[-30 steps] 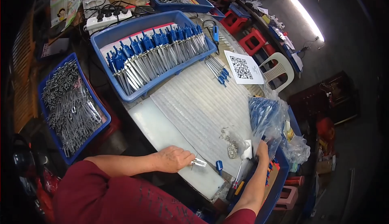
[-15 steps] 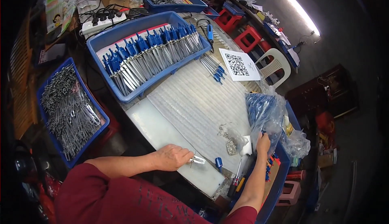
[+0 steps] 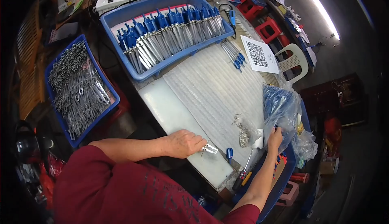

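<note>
My left hand (image 3: 184, 144) is closed round a slotted metal piece (image 3: 210, 148), whose silver end sticks out past the fingers above the white board (image 3: 162, 102). A thin pin crosses it near the fingertips. At the right, my right hand (image 3: 274, 138) is at the clear plastic bag (image 3: 283, 106) of blue parts, its fingers bent together. Something small and blue shows at those fingertips, too small to make out. Between the hands lie a blue plastic handle (image 3: 229, 154), a screwdriver (image 3: 245, 169) and a small clear bag of metal bits (image 3: 243, 137).
A blue tray (image 3: 146, 75) at the back holds rows of blue-handled metal rods. Another blue tray (image 3: 115, 101) at the left is heaped with metal parts. Several finished-looking rods (image 3: 234, 56) lie beside a printed code sheet (image 3: 259, 54). A blue bin (image 3: 288, 171) stands under my right forearm.
The whole view has shifted, so the scene sits further right and higher at the back. Both hands keep nearly the same places relative to the board and the bag.
</note>
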`<action>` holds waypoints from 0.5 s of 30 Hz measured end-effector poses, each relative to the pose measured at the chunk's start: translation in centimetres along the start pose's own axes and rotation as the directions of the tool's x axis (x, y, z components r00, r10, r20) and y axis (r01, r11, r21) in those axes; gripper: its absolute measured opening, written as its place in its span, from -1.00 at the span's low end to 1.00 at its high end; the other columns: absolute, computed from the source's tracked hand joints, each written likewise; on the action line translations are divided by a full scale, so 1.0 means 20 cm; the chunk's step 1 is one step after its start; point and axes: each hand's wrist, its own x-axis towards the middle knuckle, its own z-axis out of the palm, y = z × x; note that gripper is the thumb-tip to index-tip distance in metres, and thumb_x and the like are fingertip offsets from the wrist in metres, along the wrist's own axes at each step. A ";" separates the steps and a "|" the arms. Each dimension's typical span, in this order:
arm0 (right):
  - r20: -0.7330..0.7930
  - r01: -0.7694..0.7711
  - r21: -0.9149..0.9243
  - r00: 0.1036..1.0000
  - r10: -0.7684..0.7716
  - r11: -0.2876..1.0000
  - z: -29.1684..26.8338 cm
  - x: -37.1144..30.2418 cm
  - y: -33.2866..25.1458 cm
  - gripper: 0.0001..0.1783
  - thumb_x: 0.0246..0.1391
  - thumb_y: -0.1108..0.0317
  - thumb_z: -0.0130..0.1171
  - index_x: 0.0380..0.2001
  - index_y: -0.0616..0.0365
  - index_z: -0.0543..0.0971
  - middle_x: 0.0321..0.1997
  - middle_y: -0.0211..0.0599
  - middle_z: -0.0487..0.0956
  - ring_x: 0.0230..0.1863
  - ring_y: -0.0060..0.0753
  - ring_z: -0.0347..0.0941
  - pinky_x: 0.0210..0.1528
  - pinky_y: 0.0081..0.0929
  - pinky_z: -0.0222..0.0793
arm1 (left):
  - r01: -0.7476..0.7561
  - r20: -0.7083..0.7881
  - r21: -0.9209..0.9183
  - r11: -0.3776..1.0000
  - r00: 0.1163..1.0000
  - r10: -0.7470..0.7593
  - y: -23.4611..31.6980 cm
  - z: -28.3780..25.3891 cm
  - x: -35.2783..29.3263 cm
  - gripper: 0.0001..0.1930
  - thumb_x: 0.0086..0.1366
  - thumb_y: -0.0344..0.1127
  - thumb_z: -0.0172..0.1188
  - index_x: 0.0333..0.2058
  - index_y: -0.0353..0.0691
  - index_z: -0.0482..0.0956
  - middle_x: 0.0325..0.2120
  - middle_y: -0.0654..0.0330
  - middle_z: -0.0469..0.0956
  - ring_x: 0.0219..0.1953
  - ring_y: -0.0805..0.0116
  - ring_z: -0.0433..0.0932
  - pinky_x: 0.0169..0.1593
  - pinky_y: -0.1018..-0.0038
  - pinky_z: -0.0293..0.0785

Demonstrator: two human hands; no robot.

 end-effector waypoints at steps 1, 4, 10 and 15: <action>0.007 0.005 0.000 1.000 -0.005 1.000 0.02 0.00 0.01 -0.78 0.00 0.26 -0.08 -0.41 0.21 0.36 -0.45 0.09 0.45 -0.35 0.17 0.35 -0.33 -0.11 0.21 | -0.004 0.009 -0.010 1.000 1.000 0.004 0.00 0.00 0.00 -0.87 -0.03 -0.36 0.03 -0.57 -0.22 0.27 -0.72 0.22 0.27 -0.68 0.32 0.40 -0.62 0.44 0.33; -0.010 0.113 0.088 0.994 -0.112 0.990 0.07 0.01 0.06 -0.79 0.01 0.27 -0.11 -0.40 0.21 0.36 -0.44 0.10 0.45 -0.33 0.17 0.35 -0.33 -0.12 0.21 | -0.005 -0.016 0.008 1.000 1.000 0.005 -0.01 0.01 -0.01 -0.85 -0.01 -0.31 0.07 -0.55 -0.23 0.31 -0.75 0.25 0.22 -0.70 0.36 0.35 -0.63 0.49 0.29; 0.042 0.151 0.112 0.987 -0.157 0.982 0.16 0.01 0.13 -0.76 0.04 0.32 -0.27 -0.32 0.20 0.35 -0.37 0.11 0.47 -0.28 0.19 0.36 -0.27 -0.10 0.23 | -0.011 -0.026 0.014 1.000 1.000 0.011 -0.01 0.00 0.00 -0.85 0.00 -0.30 0.06 -0.54 -0.22 0.32 -0.74 0.25 0.21 -0.70 0.37 0.35 -0.62 0.50 0.29; 0.136 -0.120 -0.047 0.983 0.125 0.992 0.05 0.01 0.01 -0.58 -0.06 0.11 -0.08 -0.29 0.26 0.43 -0.28 0.12 0.45 -0.19 0.10 0.35 -0.20 -0.16 0.22 | 0.005 -0.021 0.016 1.000 1.000 -0.005 -0.01 -0.01 0.00 -0.85 0.02 -0.29 0.06 -0.54 -0.22 0.32 -0.74 0.25 0.21 -0.69 0.37 0.35 -0.62 0.49 0.29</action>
